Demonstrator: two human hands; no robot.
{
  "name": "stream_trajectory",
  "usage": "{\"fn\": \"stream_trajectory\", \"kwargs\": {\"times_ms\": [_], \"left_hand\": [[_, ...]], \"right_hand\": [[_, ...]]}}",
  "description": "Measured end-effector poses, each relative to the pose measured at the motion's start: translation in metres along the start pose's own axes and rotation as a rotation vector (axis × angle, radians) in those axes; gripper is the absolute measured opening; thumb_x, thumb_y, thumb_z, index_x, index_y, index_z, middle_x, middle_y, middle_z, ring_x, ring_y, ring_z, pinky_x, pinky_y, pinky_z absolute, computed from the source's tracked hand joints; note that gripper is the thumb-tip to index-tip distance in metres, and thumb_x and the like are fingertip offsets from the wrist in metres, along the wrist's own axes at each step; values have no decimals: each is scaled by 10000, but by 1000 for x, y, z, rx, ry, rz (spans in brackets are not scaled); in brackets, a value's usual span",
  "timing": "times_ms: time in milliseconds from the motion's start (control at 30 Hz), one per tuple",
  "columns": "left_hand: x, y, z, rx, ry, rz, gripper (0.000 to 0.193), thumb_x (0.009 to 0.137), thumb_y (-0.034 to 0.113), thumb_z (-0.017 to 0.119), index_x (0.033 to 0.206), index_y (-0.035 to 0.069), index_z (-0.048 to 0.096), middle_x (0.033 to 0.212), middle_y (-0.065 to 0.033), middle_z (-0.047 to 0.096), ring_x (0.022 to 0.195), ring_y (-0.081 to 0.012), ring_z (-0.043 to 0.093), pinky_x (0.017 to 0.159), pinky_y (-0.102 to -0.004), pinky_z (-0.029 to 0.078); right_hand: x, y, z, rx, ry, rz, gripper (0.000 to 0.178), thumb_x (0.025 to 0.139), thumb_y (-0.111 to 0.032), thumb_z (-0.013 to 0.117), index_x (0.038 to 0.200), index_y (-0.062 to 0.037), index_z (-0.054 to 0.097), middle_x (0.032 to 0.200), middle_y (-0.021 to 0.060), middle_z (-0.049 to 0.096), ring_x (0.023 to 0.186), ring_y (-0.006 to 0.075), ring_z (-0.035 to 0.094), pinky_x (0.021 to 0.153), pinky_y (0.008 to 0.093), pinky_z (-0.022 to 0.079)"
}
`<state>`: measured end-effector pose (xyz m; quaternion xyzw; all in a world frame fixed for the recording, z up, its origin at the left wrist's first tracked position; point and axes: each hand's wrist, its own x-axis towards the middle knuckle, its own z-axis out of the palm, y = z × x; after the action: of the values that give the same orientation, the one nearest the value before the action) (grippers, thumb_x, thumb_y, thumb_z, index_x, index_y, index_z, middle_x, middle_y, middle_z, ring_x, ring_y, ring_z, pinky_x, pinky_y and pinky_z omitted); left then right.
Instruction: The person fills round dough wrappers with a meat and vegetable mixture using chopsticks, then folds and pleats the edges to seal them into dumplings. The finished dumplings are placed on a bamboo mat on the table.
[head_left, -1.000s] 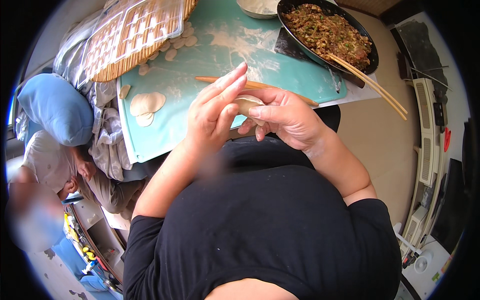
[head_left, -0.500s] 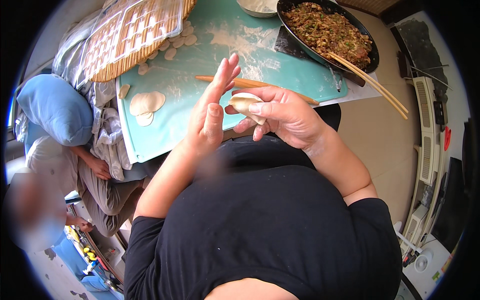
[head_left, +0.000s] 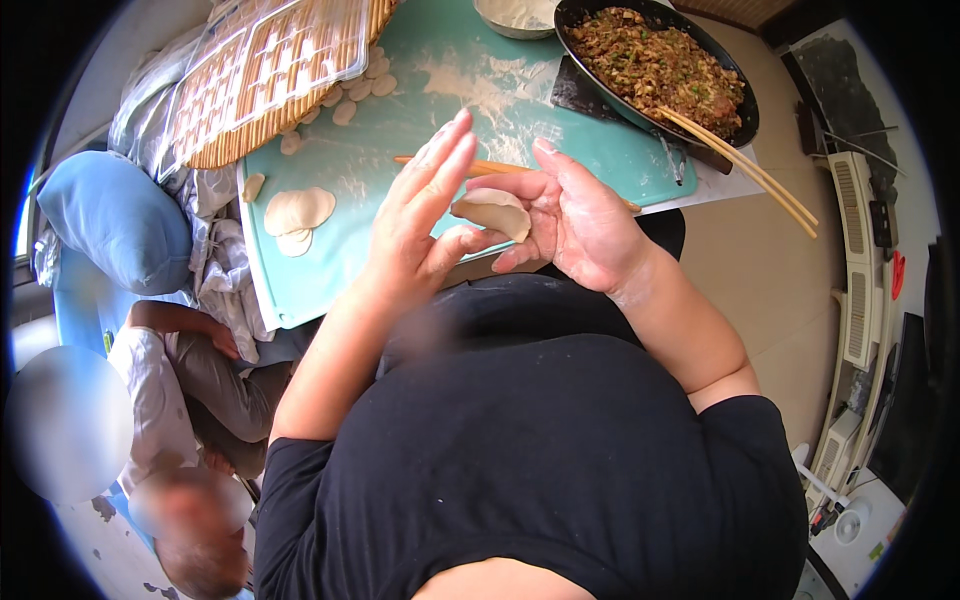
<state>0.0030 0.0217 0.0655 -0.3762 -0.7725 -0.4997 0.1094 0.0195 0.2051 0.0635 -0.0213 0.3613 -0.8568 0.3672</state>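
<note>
A folded dumpling (head_left: 494,214) with a curved edge lies across the fingers of my right hand (head_left: 597,225), whose palm faces up and thumb is lifted off it. My left hand (head_left: 412,220) stands upright beside it, fingers stretched out. Its thumb tip reaches the dumpling's lower side. Behind the hands a wooden rolling pin (head_left: 485,168) lies on the floured green mat (head_left: 285,283), partly hidden by them. Left of my left hand is a small overlapping pile of round dough wrappers (head_left: 300,210).
A black pan (head_left: 592,83) of minced filling (head_left: 655,65) stands far right, chopsticks (head_left: 745,172) jutting past the table edge. A metal bowl (head_left: 515,28) is beside it. Far left are a woven tray (head_left: 225,153) under clear plastic and more wrappers (head_left: 345,112). Another person (head_left: 160,400) sits at left.
My right thumb has lifted off the dumpling and the hand has opened out. My left thumb has come in to the dumpling. The person at left has leaned over.
</note>
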Motion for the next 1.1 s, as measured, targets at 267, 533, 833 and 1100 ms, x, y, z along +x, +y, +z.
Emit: {"fn": "stream_trajectory", "kwargs": {"times_ms": [267,533,833,1100], "left_hand": [[-3,-17,-10,210,-128,151,292,719,70,651,1010,68,633,1176,-104,581,1148,-339,498,940,-433,385],[-4,-14,-8,-216,-84,-119,233,776,32,614,1009,20,608,1197,-146,557,1115,-260,529,919,-366,422],[-20,-5,-2,-694,-55,-666,392,771,8,658,1144,1,538,1092,-85,588,971,-144,561,850,-271,470],[-23,-3,-5,-519,-25,-640,385,760,-13,670,1121,2,536,974,-75,613,821,-127,603,675,-242,517]], "right_hand": [[3,-10,18,-23,85,71,693,930,-539,160,1171,15,502,1055,106,593,960,204,588,786,354,504],[6,-12,17,-2,53,157,704,921,-543,190,1210,31,476,1155,111,552,989,204,574,841,387,488],[1,-17,25,-161,169,129,576,951,-453,265,1158,32,498,1045,119,586,909,222,602,783,335,496],[0,-12,12,-1390,276,-396,345,917,-308,453,784,-15,577,668,113,562,600,242,550,547,352,424]]}}
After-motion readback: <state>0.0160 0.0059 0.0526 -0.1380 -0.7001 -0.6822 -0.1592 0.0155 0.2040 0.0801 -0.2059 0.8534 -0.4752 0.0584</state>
